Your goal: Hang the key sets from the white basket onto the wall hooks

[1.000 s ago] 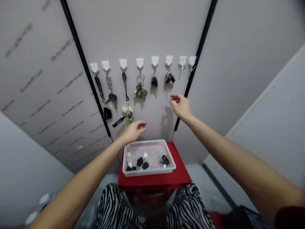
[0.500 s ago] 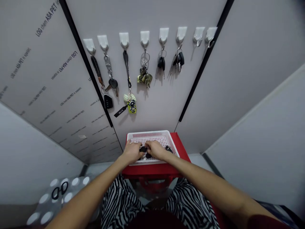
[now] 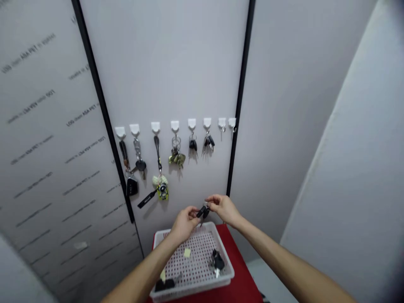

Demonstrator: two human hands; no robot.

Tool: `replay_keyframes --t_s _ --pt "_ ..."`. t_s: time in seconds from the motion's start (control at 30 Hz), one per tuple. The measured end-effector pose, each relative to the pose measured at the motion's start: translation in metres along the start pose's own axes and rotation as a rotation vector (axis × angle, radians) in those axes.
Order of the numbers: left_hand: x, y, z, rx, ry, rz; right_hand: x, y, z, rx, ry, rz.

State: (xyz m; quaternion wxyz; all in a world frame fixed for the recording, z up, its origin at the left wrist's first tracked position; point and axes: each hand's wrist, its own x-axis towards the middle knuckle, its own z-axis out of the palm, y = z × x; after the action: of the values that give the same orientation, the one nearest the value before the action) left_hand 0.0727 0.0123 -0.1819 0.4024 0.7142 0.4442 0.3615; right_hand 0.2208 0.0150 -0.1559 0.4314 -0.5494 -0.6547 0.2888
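Above the back edge of a white perforated basket [image 3: 227, 269], a small bunch of black-headed keys [image 3: 202, 211] is held between both hands. My left hand [image 3: 184, 224] pinches the black key heads from the left. From the right, my right hand [image 3: 224, 209] grips the bunch near its ring at the top. A metal key blade points down below the fingers. Inside the basket, another bunch of keys [image 3: 217, 261] lies at the right. A dark item [image 3: 164, 285] sits in the near left corner, partly hidden by my left forearm.
White hooks line the wall panel. Several carry keys, among them a brass-coloured bunch [image 3: 176, 158] and a strap with an astronaut charm [image 3: 162, 189]. The two rightmost hooks, one a white hook [image 3: 222, 122], bear no keys. Under the basket is a red surface [image 3: 241, 275].
Both hands have risen out of the basket with the bunch of keys, toward the wall. The view has tilted upward, so the hooks appear lower and the basket nearer the bottom.
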Motion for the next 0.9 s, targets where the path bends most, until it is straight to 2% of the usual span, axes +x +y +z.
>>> replay_keyframes --t_s 0.1,0.3,0.37,0.43,0.57,0.7,0.83,0.9 --pt "0.021 0.046 0.003 0.006 0.022 0.125 0.016 -0.035 -0.039 -0.006 0.135 -0.106" --pt "0.049 0.155 -0.005 0.235 0.094 0.303 0.064 -0.104 -0.105 -0.009 0.433 -0.282" --pt "0.053 0.176 -0.009 0.283 0.132 0.335 0.080 -0.115 -0.118 0.001 0.510 -0.316" --pt "0.054 0.185 -0.011 0.326 0.145 0.354 0.092 -0.120 -0.126 0.000 0.549 -0.312" --pt "0.050 0.174 -0.012 0.395 0.118 0.332 0.107 -0.121 -0.129 -0.089 0.629 -0.235" --pt "0.037 0.143 -0.017 0.475 -0.030 0.251 0.109 -0.116 -0.125 -0.229 0.641 -0.199" --pt "0.003 0.084 -0.027 0.568 -0.220 0.191 0.086 -0.090 -0.112 -0.273 0.660 -0.138" --pt "-0.021 0.045 -0.033 0.646 -0.305 0.122 0.063 -0.064 -0.098 -0.365 0.676 -0.193"
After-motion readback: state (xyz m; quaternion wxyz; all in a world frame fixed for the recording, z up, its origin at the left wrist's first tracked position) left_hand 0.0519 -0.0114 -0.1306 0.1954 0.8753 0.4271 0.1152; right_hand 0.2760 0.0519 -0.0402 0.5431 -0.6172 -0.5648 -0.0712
